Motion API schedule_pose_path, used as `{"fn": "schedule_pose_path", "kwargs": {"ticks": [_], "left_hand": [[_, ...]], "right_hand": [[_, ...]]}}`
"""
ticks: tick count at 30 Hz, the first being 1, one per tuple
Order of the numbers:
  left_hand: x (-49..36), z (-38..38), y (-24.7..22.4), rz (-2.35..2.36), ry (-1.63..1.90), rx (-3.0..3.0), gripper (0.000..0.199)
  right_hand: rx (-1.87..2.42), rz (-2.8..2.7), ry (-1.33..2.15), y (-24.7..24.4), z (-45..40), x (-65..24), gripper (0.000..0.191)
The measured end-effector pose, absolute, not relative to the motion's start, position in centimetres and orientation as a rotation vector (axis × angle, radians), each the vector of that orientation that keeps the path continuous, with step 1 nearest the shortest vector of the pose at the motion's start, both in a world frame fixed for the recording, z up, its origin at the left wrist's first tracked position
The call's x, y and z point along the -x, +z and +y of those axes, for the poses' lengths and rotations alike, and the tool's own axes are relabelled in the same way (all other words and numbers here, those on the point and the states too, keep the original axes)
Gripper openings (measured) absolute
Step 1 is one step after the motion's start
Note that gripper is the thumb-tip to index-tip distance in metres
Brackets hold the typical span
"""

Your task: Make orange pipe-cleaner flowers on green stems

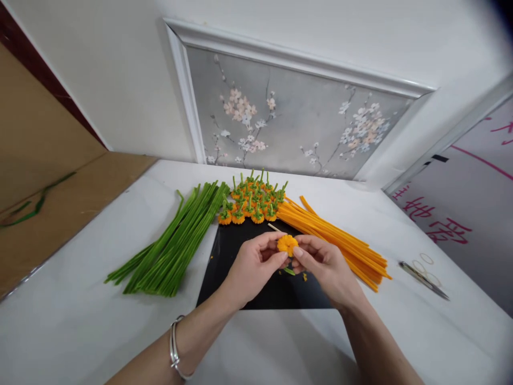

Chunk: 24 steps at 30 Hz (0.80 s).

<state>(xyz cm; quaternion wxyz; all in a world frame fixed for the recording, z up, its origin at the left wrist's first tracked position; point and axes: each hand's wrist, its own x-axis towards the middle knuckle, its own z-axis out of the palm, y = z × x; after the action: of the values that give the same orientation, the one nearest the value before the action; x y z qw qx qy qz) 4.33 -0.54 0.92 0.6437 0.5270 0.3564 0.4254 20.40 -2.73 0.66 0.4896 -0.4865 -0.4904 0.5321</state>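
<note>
Between my two hands is a small orange pipe-cleaner pumpkin [287, 244], its lobed side facing up. My left hand [256, 264] pinches it from the left, with thumb and fingers closed. From the right, my right hand [323, 264] grips its edge, the thumb pressed against it. Both hands are above a black mat [256, 297]. Under them lie a short green piece [289, 271] and a few orange scraps [305, 277]. Behind the hands, a thin pale stick [274, 228] shows in part. The underside of the held pumpkin is hidden.
Several finished orange pumpkins with green stems [258, 214] stand behind the mat. Green pipe cleaners [172, 246] lie at left, orange pipe cleaners [340, 240] at right. Farther right are scissors [424, 280] and rubber bands [427, 259] on the white table [72, 321]. A wall [140, 80] rises behind.
</note>
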Motion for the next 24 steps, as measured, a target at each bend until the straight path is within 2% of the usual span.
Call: {"fn": "schedule_pose_path", "kwargs": {"ticks": [6,16,21,24], "left_hand": [[-4.3,-0.62,1.3,0.788,0.949,-1.188,0.024],[-4.12,-0.45,0.75,0.784,0.938,-0.994,0.047],[-4.03,-0.23,0.67,0.782,0.919,-0.934,0.031],[-3.75,0.12,0.77,0.776,0.912,-0.773,0.029]], "right_hand": [[1.175,-1.195,1.293,0.66,-2.71,-20.32,0.04],[1.149,-1.22,1.321,0.7,-2.35,-20.26,0.038],[1.15,-1.239,1.289,0.61,-2.23,-20.15,0.039],[1.196,-1.274,1.139,0.25,-2.09,-20.45,0.039]]}}
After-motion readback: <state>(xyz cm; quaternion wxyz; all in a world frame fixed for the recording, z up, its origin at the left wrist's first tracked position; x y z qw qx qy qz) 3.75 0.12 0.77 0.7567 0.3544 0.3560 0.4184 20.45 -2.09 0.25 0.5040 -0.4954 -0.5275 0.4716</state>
